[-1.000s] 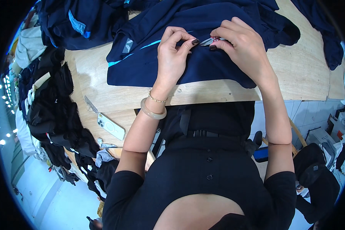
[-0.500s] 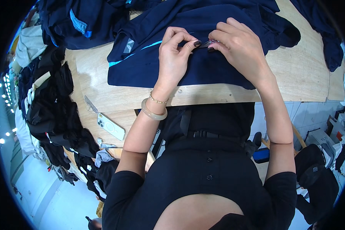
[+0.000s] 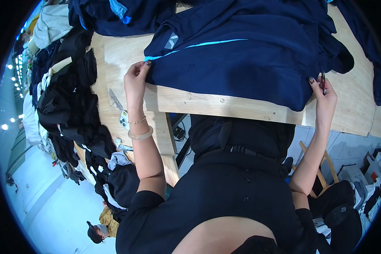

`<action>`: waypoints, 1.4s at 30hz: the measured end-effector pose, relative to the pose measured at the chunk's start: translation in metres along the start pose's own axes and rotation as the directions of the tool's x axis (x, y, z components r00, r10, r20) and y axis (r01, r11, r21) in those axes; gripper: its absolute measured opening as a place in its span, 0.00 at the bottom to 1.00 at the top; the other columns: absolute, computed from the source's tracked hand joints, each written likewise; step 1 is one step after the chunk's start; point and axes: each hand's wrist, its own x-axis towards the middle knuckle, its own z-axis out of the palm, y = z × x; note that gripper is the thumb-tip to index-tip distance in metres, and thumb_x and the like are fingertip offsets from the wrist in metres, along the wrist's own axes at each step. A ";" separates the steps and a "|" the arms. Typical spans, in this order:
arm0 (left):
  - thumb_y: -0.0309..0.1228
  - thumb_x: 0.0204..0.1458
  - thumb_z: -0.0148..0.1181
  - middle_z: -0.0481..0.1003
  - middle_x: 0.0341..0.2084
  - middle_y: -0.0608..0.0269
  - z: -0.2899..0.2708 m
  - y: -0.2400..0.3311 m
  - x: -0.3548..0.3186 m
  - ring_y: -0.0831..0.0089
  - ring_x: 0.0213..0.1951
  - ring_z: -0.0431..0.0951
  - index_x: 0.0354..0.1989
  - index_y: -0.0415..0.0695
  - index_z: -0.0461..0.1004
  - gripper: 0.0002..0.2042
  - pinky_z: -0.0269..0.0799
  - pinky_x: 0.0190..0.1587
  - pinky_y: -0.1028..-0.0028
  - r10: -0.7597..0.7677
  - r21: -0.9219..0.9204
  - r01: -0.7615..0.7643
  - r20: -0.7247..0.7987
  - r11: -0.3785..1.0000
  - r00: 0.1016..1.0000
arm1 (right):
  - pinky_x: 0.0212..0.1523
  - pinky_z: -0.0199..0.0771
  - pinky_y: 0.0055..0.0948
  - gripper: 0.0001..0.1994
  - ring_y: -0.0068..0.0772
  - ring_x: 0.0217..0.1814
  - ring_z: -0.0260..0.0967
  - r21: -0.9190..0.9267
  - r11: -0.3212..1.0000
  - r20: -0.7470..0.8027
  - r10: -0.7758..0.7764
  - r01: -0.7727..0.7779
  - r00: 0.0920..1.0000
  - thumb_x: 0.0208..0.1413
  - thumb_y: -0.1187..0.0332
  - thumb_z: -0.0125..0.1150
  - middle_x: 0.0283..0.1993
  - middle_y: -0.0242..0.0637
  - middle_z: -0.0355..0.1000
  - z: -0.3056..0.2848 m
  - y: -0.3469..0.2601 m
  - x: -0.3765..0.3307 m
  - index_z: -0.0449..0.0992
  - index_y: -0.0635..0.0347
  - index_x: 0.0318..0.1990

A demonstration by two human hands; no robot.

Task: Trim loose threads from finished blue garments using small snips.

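- Pinching navy garment (image 3: 245, 72) at its L end, nr light-blue stripe (image 3: 216, 42): L hand (image 3: 135, 80), thumb & finger closed on edge, prob. so cloth lies flat & doesn't slide.
- R hand (image 3: 325, 97) at garment's lower R corner: fingers curled round slim snips-like tool (image 3: 323, 78), thumb at cloth edge; tool prob. tucked in to free thumb for fabric. Whether thumb actually grips cloth: can't tell.
- Garment itself spread on wooden table (image 3: 186, 99), lower edge nr tabletop's front, prob. for easy reach w/ both arms. Few folds btwn hands; more bunching toward far side.
- Grey patch (image 3: 171, 41) face up on garment, above stripe's L end.
- Phone (image 3: 123, 120) below garment's L end, partly hidden by L wrist; prob. set aside to leave cloth room.
- Dark clothes pile (image 3: 67, 106) well L of garment; another navy garment (image 3: 131, 19) just beyond its upper L, prob. parked out of the way.
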 end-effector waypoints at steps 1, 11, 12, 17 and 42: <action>0.33 0.53 0.63 0.75 0.23 0.67 0.002 0.002 -0.002 0.83 0.24 0.65 0.39 0.34 0.77 0.13 0.62 0.27 0.82 0.028 -0.025 -0.027 0.034 0.999 0.999 | 0.37 0.62 0.15 0.14 0.17 0.30 0.59 0.045 0.999 0.029 -0.013 0.011 1.000 0.52 0.65 0.67 0.27 0.27 0.69 0.001 0.001 0.004 0.78 0.68 0.38; 0.22 0.45 0.64 0.73 0.37 0.59 0.070 0.050 -0.069 0.64 0.38 0.76 0.38 0.41 0.77 0.10 0.73 0.40 0.72 0.709 0.144 -0.719 0.120 0.680 0.694 | 0.37 0.67 0.21 0.13 0.23 0.34 0.68 -0.349 0.910 -0.262 -0.324 0.224 0.909 0.55 0.62 0.61 0.39 0.37 0.76 -0.003 -0.039 0.029 0.75 0.60 0.43; 0.22 0.45 0.64 0.74 0.39 0.59 0.073 0.047 -0.071 0.63 0.40 0.76 0.39 0.41 0.77 0.11 0.73 0.42 0.72 0.708 0.149 -0.723 0.147 0.675 0.691 | 0.41 0.69 0.22 0.14 0.22 0.38 0.70 -0.326 0.920 -0.234 -0.302 0.218 0.924 0.56 0.62 0.61 0.40 0.35 0.76 -0.002 -0.047 0.025 0.74 0.59 0.46; 0.23 0.44 0.63 0.74 0.40 0.58 0.079 0.041 -0.074 0.62 0.42 0.75 0.37 0.40 0.76 0.10 0.73 0.44 0.70 0.727 0.166 -0.740 0.140 0.652 0.672 | 0.49 0.70 0.22 0.12 0.23 0.45 0.71 0.150 0.934 -0.020 -0.324 0.323 0.946 0.55 0.71 0.60 0.40 0.35 0.74 0.041 -0.075 -0.001 0.73 0.63 0.47; 0.23 0.62 0.40 0.74 0.37 0.49 0.060 0.025 -0.056 0.67 0.37 0.80 0.36 0.34 0.62 0.05 0.77 0.42 0.73 0.171 -0.639 -0.172 -0.065 0.749 0.983 | 0.37 0.72 0.20 0.15 0.15 0.26 0.57 0.596 0.803 0.368 -0.293 0.017 0.882 0.64 0.58 0.50 0.24 0.24 0.59 0.119 -0.084 -0.002 0.75 0.61 0.44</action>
